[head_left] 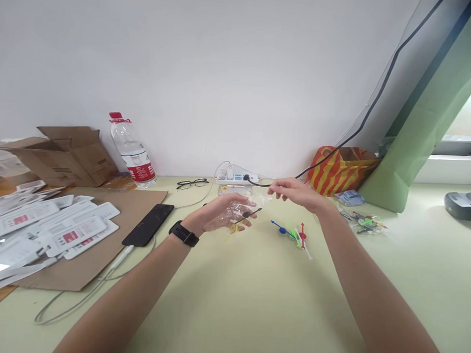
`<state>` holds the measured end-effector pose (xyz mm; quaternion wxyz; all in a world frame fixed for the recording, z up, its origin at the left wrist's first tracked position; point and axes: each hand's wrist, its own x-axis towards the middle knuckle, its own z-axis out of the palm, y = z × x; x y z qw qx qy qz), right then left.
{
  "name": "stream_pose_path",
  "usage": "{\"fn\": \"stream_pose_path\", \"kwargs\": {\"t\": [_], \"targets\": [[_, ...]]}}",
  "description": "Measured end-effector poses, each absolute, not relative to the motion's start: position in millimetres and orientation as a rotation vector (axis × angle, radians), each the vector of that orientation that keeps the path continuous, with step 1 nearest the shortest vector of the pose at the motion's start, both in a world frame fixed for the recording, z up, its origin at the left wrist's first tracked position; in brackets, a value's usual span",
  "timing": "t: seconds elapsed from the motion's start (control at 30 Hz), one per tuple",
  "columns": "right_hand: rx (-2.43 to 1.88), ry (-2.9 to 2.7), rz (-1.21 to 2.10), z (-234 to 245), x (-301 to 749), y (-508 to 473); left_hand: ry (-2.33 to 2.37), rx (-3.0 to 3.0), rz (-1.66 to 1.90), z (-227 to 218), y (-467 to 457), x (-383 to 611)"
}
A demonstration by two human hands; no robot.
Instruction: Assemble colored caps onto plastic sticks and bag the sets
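My left hand (231, 212), palm turned up with a dark watch at its wrist, holds a clear plastic bag (222, 216). A black arrow spinner (247, 214) and a yellow spinner (234, 228) show at its fingers; whether they are inside the bag I cannot tell. The bag's thin edge stretches up to my right hand (292, 192), whose fingers are closed together at that edge. On the table just below the right hand lie a blue arrow spinner (282, 230), a green one (293, 235), a red one (302, 236) and a white one (307, 250), partly overlapping.
More packed spinners (365, 223) lie at right, near a striped bag (330, 168). A power strip (237, 178) and glasses (192, 184) sit by the wall. Leftward are a phone (148, 224) on its cable, cardboard (92, 269), white tags (70, 236), a bottle (136, 158) and a box (74, 160).
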<state>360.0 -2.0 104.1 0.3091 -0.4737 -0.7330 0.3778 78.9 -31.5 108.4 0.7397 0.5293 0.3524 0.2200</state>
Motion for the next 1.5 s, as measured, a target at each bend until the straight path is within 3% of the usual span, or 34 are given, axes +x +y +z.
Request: {"fn": "stream_pose_path", "kwargs": {"t": [0.1,0.27,0.83,1.2,1.5], "targets": [[-1.474,-2.219,0.854,90,371,8,0.783,1.158,0.486,107,-31,78],[-1.564,-2.397,0.891,66,362,17,0.795,1.151,0.486,106,-30,78],[-1.399,-2.451,1.15,58,351,15,0.768,1.142,0.497,107,-29,76],[-0.994,-1.343,0.942,113,380,7,0.742,1.134,0.496,110,-31,75],[-0.951,-1.327,1.165,117,322,-8,0.677,1.087,0.545,108,-34,80]]}}
